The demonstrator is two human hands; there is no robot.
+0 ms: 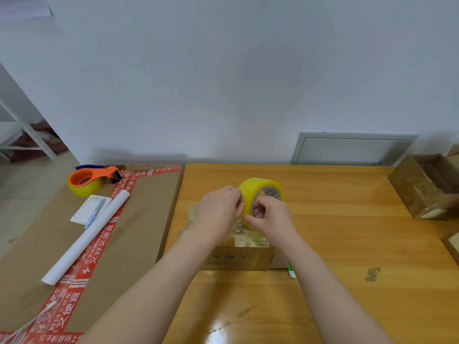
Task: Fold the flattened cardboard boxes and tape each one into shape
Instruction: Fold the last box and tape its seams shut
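A yellow tape roll (258,188) is held up over the middle of the wooden table (335,256). My right hand (270,218) grips it, fingers hooked through the core and thumb on the outer face. At the roll's left edge my left hand (218,211) pinches the tape with curled fingertips. Below both hands sits a small folded cardboard box (238,254), shiny with clear tape; my forearms partly hide it.
A large brown carton with red printed tape (139,234) lies at the left, carrying an orange tape dispenser (90,181), a notepad with a pen (89,209) and a white paper tube (87,237). An open taped box (427,187) stands at the far right. A green-white pen (291,270) lies beside the small box.
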